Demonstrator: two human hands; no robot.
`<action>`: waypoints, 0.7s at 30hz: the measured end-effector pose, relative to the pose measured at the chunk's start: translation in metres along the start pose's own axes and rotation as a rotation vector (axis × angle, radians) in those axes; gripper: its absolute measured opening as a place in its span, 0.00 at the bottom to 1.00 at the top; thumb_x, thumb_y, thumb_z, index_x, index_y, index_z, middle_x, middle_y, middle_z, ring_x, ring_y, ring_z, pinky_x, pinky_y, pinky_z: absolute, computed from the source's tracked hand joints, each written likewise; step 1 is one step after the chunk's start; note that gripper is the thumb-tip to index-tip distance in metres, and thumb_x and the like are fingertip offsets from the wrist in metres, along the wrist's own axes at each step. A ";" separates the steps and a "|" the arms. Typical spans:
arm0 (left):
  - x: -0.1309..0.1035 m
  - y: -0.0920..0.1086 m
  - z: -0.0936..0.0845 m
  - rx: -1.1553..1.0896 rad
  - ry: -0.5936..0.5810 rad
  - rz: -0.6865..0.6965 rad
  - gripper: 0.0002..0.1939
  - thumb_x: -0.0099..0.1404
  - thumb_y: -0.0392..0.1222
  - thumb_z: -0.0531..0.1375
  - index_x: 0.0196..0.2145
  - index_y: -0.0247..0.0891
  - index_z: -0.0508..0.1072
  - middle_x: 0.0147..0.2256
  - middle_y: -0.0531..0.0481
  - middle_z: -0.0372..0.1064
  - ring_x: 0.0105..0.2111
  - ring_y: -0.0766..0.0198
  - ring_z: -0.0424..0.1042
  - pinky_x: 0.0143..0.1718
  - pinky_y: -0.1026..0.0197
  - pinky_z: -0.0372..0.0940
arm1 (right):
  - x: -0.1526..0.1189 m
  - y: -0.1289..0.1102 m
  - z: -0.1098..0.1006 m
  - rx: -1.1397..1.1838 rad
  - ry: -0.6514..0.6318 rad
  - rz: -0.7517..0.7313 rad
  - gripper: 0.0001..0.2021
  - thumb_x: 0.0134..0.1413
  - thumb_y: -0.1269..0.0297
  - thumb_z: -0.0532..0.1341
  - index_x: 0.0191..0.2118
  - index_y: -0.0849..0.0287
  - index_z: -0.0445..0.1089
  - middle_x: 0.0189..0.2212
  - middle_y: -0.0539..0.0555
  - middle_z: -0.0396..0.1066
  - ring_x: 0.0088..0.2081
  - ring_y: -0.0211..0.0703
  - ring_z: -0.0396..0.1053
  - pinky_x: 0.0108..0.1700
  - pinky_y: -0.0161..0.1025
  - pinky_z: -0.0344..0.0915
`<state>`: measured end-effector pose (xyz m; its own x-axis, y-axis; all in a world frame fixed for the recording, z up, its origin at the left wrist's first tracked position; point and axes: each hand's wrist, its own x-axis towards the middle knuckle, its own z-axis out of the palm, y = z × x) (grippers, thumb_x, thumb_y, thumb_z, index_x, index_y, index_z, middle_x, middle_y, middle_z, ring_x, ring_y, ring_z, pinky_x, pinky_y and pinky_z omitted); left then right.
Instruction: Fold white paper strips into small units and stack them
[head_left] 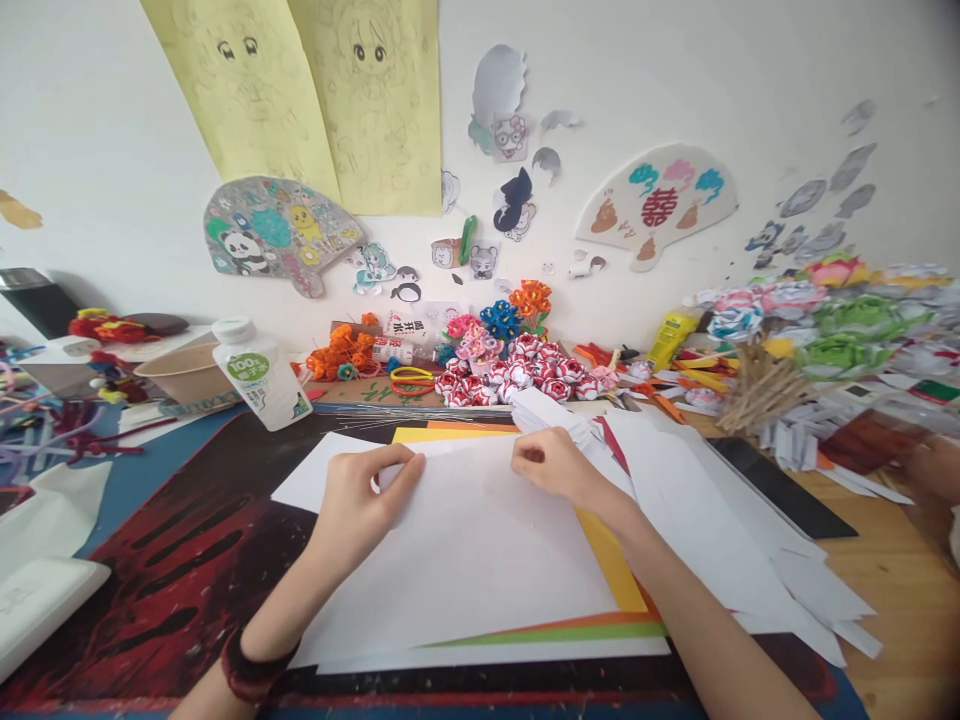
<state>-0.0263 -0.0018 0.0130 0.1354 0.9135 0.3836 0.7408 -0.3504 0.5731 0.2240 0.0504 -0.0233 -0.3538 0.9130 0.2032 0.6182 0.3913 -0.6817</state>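
Pinching: left hand [367, 495] and right hand [559, 465] each close thumb against curled fingers at the far corners of the white sheet [480, 560].
White sheet: between the fingers and nearer the body, over other paper.
Corners: light, level pinches should prevent creases.
Edges: yellow paper [615, 565] and green paper [585, 635] jut out nearer the body than the right fingers.
Room: paper flowers [517, 375] limit reach beyond the fingertips; the red-and-black mat [161, 575] gives leeway leftward.
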 end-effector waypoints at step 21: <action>-0.003 -0.004 0.028 0.198 -0.082 0.236 0.16 0.64 0.43 0.56 0.50 0.43 0.67 0.49 0.46 0.70 0.47 0.53 0.67 0.45 0.53 0.58 | 0.001 -0.007 0.011 0.500 -0.260 0.064 0.21 0.47 0.48 0.65 0.20 0.62 0.66 0.17 0.49 0.66 0.22 0.37 0.67 0.26 0.32 0.61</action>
<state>-0.0111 0.0027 -0.0110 0.3653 0.8285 0.4244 0.7952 -0.5147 0.3204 0.2118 0.0475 -0.0260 -0.5268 0.8499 0.0141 0.2589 0.1762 -0.9497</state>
